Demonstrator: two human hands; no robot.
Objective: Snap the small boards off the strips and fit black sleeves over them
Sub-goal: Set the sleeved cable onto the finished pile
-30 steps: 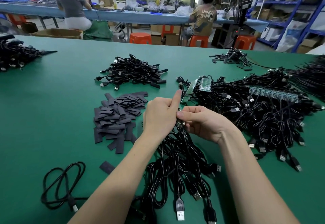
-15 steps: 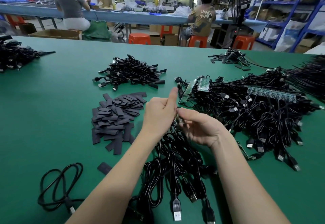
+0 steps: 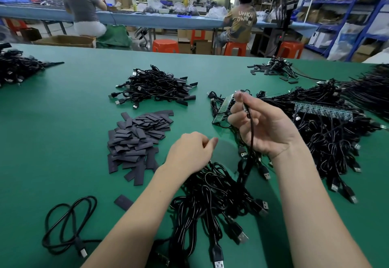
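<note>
We see the right hand (image 3: 263, 124) raised at about 1 o'clock from the frame's centre, its fingers curled round a small board (image 3: 245, 105) whose black cable (image 3: 250, 133) hangs down through the palm to the bundle below. The left hand (image 3: 190, 152) hovers just left of it, loosely curled and holding nothing, close to the pile of black sleeves (image 3: 136, 139) at 9 o'clock. We judge that this board is free of its strip and awaits a sleeve.

Finished work appears to lie in one heap of sleeved cables (image 3: 155, 87) at 11 o'clock on the green tabletop (image 3: 63, 120). Much is left: two board strips show, one (image 3: 223, 110) just behind the raised hand and one (image 3: 324, 111) at 2 o'clock, both bedded in a large tangle of cables (image 3: 328, 137). The boards on them are too small to count.

We count two hands, two strips, one sleeve pile of several dozen pieces, one stray sleeve (image 3: 123, 202) at 7 o'clock, and one loose coiled cable (image 3: 69, 225) near the lower left corner. A further bundle (image 3: 214, 200) lies between the forearms.
</note>
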